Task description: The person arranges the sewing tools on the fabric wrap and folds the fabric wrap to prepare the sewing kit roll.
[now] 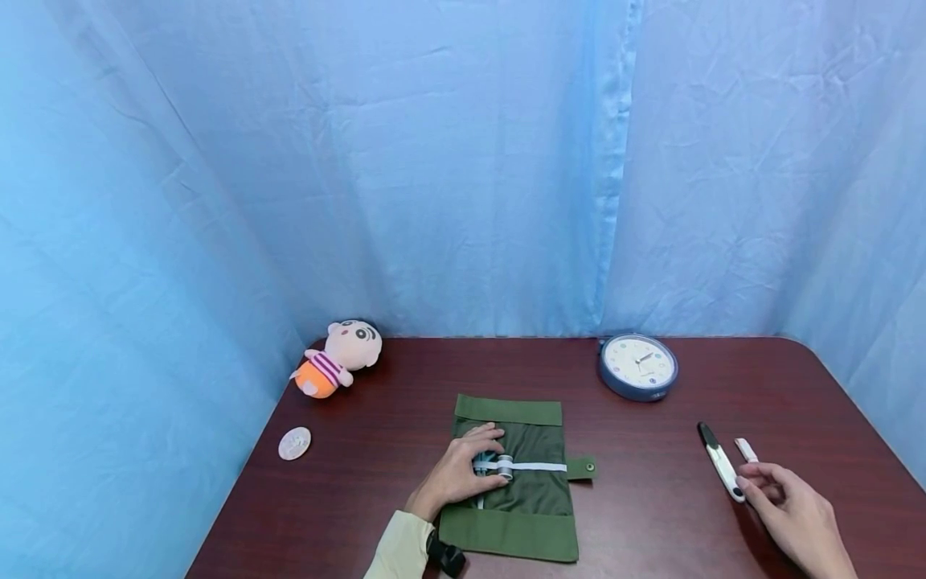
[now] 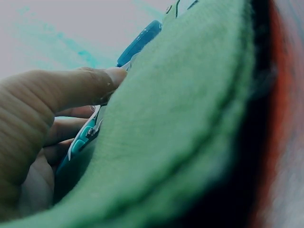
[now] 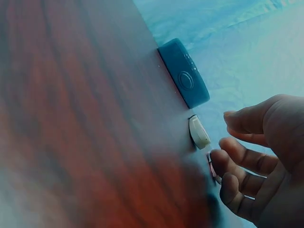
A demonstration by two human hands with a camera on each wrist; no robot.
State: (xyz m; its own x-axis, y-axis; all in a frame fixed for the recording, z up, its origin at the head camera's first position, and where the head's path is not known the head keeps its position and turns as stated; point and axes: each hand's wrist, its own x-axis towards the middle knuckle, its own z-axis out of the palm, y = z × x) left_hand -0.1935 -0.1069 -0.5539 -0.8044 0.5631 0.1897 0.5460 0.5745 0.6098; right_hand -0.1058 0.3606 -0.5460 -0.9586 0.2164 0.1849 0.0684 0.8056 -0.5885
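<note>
A dark green fabric pouch [image 1: 535, 498] lies unfolded with a white elastic band [image 1: 542, 466] across it. My left hand [image 1: 463, 468] rests on it and holds a pale thread spool [image 1: 506, 468] under the band between thumb and fingers. Beside the spool, partly under the hand, are teal items [image 2: 81, 138] whose kind I cannot tell. At the right, my right hand [image 1: 792, 507] hovers with loosely bent fingers, thumb apart and nothing between. Near its fingertips lie a slim white tool with a dark end [image 1: 721, 464] and a small white piece [image 1: 746, 450].
A round blue clock [image 1: 638, 367] lies at the back right. At the back left is a plush doll [image 1: 336, 359], with a white round disc [image 1: 294, 443] in front of it. Blue curtains [image 1: 463, 177] hang behind the dark wooden table [image 1: 651, 515]. The pouch's snap tab [image 1: 581, 468] points right.
</note>
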